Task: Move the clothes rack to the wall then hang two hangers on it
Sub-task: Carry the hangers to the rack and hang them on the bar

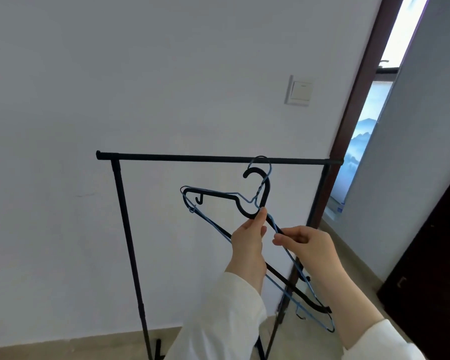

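Note:
A black clothes rack [182, 158] stands close against the white wall, its top bar running level across the middle of the view. Just below the bar's right part I hold two hangers together, tilted down to the right. The black plastic hanger [264, 184] has its neck pinched by my left hand [248, 239]. The thin blue wire hanger [260, 168] has its hook around the bar; my right hand [305, 242] pinches its sloping arm. The black hanger's hook sits just under the bar, not over it.
A white light switch [299, 90] is on the wall above the rack. A dark brown door frame [359, 94] and an open doorway lie to the right, with a dark door [431, 255] at the right edge. Beige floor [63, 346] shows below.

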A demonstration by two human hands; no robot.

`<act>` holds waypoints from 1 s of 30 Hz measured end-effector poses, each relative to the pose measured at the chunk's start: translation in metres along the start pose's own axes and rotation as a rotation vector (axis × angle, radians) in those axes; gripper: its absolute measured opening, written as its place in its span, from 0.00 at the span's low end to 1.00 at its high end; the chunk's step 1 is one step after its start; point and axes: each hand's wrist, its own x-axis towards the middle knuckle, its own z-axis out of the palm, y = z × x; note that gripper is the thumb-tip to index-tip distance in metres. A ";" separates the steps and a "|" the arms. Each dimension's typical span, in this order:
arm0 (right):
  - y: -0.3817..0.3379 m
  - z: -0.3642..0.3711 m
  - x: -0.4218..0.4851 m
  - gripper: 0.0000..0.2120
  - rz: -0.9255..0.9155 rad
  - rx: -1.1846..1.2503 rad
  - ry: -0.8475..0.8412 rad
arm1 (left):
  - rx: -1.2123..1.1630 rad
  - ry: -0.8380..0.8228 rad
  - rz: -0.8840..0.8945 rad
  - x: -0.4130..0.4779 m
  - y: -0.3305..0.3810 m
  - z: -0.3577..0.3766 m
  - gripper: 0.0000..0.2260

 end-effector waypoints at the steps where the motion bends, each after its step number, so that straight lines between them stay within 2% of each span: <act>1: -0.003 0.001 0.014 0.02 -0.012 0.001 -0.008 | 0.002 0.004 0.016 0.010 0.007 0.005 0.08; 6: -0.007 0.006 0.086 0.02 -0.047 -0.011 -0.053 | 0.027 0.043 0.083 0.056 0.038 0.032 0.11; 14: 0.001 0.026 0.151 0.03 -0.028 -0.073 -0.074 | 0.208 0.075 0.083 0.107 0.064 0.034 0.13; 18: 0.003 0.038 0.165 0.03 -0.005 -0.076 -0.065 | 0.273 0.075 0.099 0.124 0.071 0.028 0.13; 22: 0.007 0.048 0.170 0.02 0.025 -0.085 -0.055 | 0.289 0.069 0.118 0.137 0.074 0.022 0.06; 30: 0.013 0.057 0.169 0.04 0.054 -0.081 -0.016 | 0.302 0.076 0.069 0.152 0.075 0.011 0.07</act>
